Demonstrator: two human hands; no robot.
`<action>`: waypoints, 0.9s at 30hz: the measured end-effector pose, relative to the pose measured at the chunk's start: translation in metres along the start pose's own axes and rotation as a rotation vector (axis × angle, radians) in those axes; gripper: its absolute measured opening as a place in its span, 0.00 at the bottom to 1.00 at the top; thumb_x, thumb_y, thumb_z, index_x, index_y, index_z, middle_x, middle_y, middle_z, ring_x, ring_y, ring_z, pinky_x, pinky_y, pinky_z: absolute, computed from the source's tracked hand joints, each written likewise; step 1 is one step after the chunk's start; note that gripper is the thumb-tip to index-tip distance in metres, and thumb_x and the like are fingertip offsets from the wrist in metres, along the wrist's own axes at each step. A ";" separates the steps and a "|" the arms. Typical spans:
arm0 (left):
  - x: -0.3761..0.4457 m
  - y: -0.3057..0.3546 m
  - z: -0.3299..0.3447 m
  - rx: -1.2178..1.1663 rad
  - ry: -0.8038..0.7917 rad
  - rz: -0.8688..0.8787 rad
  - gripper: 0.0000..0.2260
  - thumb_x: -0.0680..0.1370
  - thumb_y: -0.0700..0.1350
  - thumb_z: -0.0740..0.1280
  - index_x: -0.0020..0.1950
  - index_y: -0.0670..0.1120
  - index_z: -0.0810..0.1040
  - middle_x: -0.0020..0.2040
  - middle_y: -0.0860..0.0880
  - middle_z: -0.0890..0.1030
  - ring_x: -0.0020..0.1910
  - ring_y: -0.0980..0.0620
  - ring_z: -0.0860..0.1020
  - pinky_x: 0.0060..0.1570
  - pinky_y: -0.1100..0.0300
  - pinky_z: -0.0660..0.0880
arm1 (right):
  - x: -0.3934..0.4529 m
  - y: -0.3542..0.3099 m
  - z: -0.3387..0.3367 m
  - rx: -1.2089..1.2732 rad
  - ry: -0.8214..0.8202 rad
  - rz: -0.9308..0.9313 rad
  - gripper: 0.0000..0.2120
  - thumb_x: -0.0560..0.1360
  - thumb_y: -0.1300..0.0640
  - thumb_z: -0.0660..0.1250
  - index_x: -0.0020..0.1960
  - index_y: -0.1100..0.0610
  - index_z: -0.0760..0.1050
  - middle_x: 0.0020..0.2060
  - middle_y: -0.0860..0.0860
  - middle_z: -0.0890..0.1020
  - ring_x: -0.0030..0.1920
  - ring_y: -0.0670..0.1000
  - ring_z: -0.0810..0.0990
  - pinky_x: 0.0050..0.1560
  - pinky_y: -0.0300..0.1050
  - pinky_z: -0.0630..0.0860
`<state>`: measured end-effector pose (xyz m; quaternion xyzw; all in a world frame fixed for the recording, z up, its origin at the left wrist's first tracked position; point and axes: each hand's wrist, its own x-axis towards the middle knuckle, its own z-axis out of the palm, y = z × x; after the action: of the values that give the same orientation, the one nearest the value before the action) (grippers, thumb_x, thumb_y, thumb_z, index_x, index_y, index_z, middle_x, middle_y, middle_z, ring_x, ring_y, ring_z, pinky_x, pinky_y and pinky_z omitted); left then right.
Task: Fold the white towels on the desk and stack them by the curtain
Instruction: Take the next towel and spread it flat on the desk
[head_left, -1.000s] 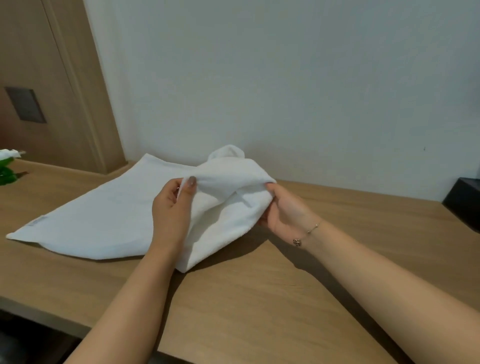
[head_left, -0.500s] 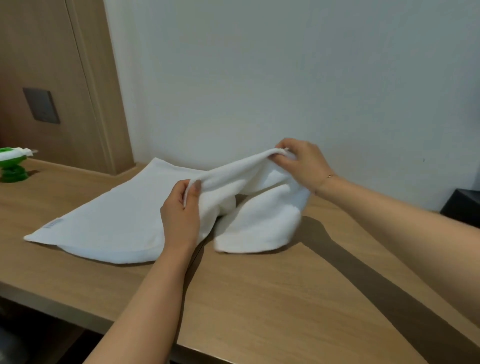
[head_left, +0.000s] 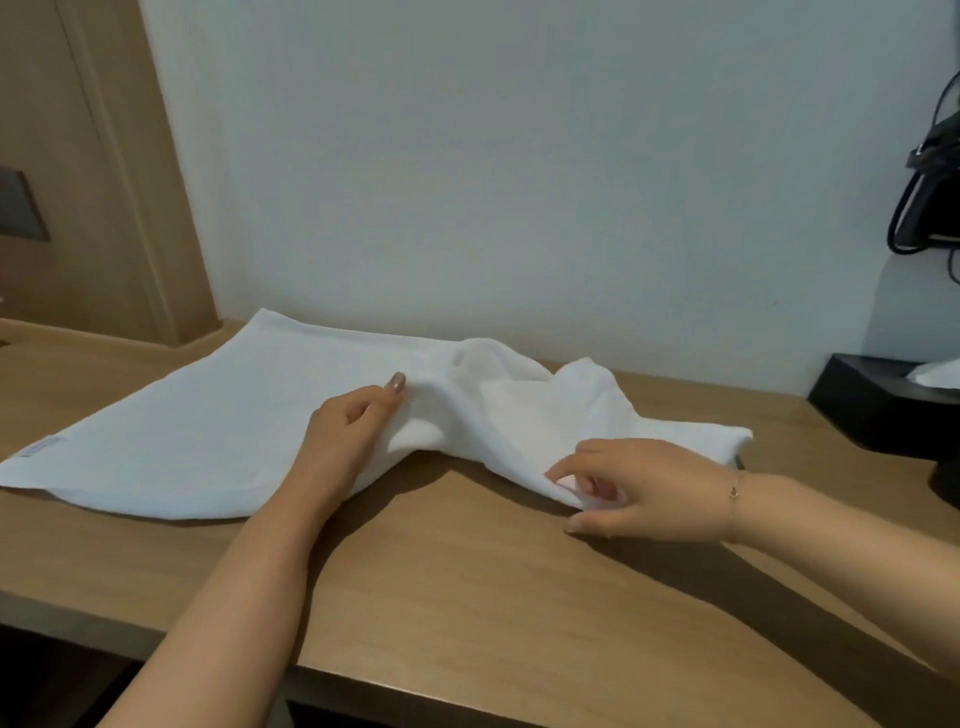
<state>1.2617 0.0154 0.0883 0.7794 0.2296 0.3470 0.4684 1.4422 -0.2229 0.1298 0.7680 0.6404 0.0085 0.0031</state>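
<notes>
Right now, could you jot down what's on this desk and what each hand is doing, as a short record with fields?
surface: wooden desk against a pale wall
towel: white towel, left part spread flat, right part rumpled, unfolded
left hand: left hand grips a bunch of towel near its middle
right hand: right hand pinches the towel's near right edge
other item: black box at the desk's right end
stack by curtain: not in view

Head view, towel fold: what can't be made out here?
- Curtain and any stack: outside the head view.
- Left hand fingers: tucked under the white towel; only the thumb shows on top.
- Towel label: too small to read.
- Right hand fingers: motion-blurred at the towel's near edge, so the grip is unclear.
- Black box and bag: cut by the right edge.
</notes>
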 end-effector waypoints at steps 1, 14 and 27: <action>-0.004 0.003 0.000 0.022 -0.031 -0.020 0.37 0.71 0.74 0.58 0.40 0.37 0.75 0.38 0.40 0.76 0.39 0.49 0.72 0.45 0.55 0.65 | -0.010 0.002 0.005 0.052 -0.001 0.016 0.21 0.76 0.35 0.60 0.66 0.39 0.69 0.51 0.37 0.74 0.50 0.41 0.74 0.49 0.33 0.72; -0.026 0.049 0.011 0.364 0.192 0.035 0.26 0.77 0.65 0.55 0.41 0.44 0.77 0.47 0.44 0.82 0.44 0.46 0.76 0.42 0.53 0.69 | -0.064 0.060 0.015 0.143 0.403 0.438 0.20 0.79 0.42 0.58 0.68 0.47 0.70 0.64 0.43 0.70 0.67 0.45 0.65 0.68 0.47 0.64; 0.047 0.076 0.153 0.997 -0.502 0.024 0.26 0.77 0.64 0.63 0.64 0.45 0.76 0.63 0.45 0.76 0.62 0.45 0.73 0.61 0.53 0.70 | -0.094 0.092 0.028 0.686 0.308 0.368 0.22 0.70 0.36 0.63 0.37 0.55 0.79 0.38 0.51 0.78 0.40 0.48 0.76 0.43 0.43 0.73</action>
<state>1.4103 -0.0745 0.1222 0.9679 0.2383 0.0056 0.0792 1.5161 -0.3319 0.1019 0.8159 0.4512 -0.0903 -0.3501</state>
